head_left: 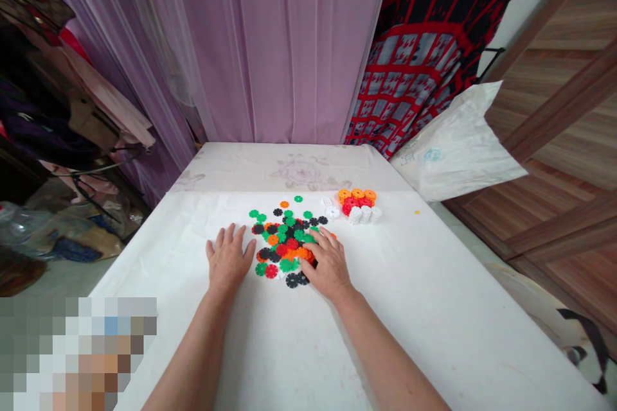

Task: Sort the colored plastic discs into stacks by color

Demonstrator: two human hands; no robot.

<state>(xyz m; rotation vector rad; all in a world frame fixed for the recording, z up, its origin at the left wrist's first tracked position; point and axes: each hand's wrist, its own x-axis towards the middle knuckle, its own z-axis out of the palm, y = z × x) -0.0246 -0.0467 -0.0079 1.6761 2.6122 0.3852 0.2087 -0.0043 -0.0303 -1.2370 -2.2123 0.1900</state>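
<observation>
Notched plastic discs (282, 231) in green, black, orange and red lie in a loose heap in the middle of the white-covered table. To the left of the heap, my left hand (230, 260) rests flat on the cloth with its fingers spread, holding nothing. My right hand (328, 264) reaches over the heap's right side, touching discs. Its fingers are bent and apart, with orange discs (303, 253) beside the thumb; the palm hides some discs. Behind it stand sorted groups: orange discs (357, 195), red discs (351, 207) and stacked white discs (365, 214).
The table (159, 282) carries a white cloth, with a flowered cover (299, 167) at its far end. A purple curtain (284, 45) hangs behind. At the right edge is a white plastic bag (463, 148); clothes (106, 90) hang at left.
</observation>
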